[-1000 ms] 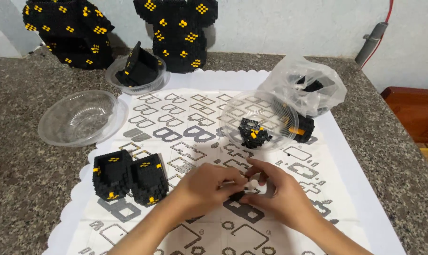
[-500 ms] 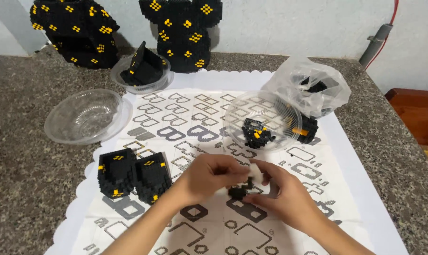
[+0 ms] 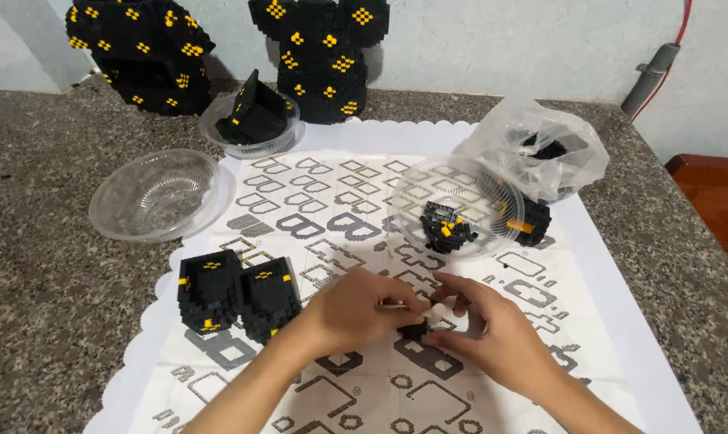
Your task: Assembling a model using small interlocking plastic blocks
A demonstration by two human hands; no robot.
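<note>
My left hand [image 3: 356, 309] and my right hand [image 3: 492, 333] meet over the printed paper sheet [image 3: 316, 209], both pinching a small black brick piece [image 3: 416, 329] between the fingertips. A pale bit shows at the top of that piece. Just left of my left hand stand two black block assemblies [image 3: 237, 291] with yellow dots. Beyond my hands, a clear plastic bowl [image 3: 492, 193] holds loose black and yellow bricks [image 3: 447, 227].
An empty clear bowl [image 3: 157, 193] sits on the granite counter at the left. A smaller bowl [image 3: 219, 120] with a black piece stands at the back. Two large black-and-yellow brick models [image 3: 320, 52] lean against the wall. A plastic bag [image 3: 541, 149] of bricks lies at the right.
My hands have stayed joined on the small piece, with only slight finger shifts. The camera view has drifted a little.
</note>
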